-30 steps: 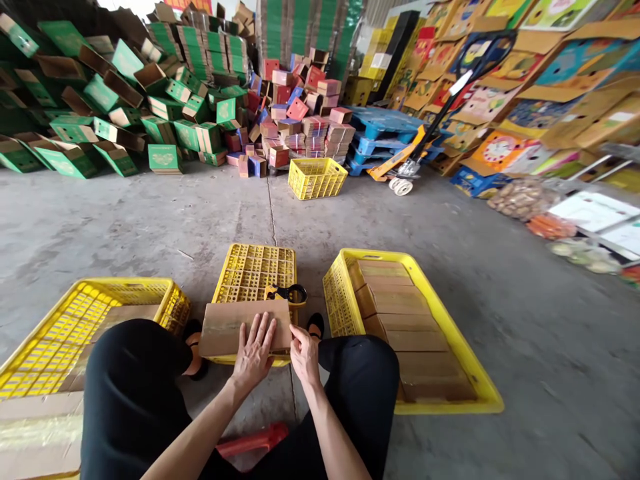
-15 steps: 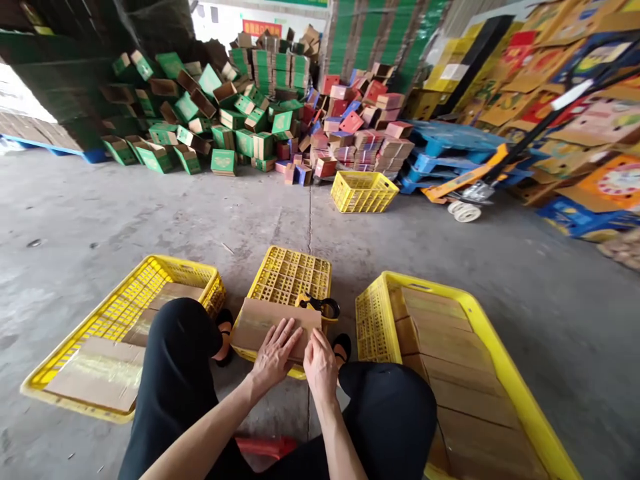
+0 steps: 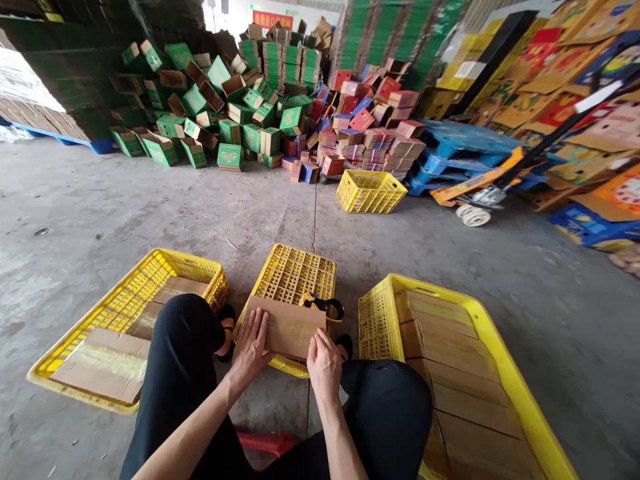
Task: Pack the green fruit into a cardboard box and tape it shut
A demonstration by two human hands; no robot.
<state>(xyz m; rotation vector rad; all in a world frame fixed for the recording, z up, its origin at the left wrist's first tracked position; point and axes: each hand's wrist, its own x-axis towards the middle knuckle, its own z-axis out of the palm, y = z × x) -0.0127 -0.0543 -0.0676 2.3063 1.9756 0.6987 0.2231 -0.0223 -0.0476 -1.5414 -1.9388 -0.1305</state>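
Note:
A brown cardboard box with a shiny band of clear tape lies on a yellow crate turned bottom up between my knees. My left hand rests flat on the box's left end, fingers stretched out. At the near right corner, my right hand is closed, thumb and fingers pinched on the box's edge; the fingertips are partly hidden. Just behind the box, on the crate's right side, sits a tape dispenser with a black ring and yellow body, touched by neither hand.
To the left stands a yellow crate holding several taped cardboard boxes. A larger yellow crate at right holds rows of them. Farther off are another yellow crate, piled green boxes, blue pallets and a pallet jack.
My left hand has slid leftward from the middle of the box to its left end, uncovering the tape band. My right hand stays at the right edge. The view has shifted slightly.

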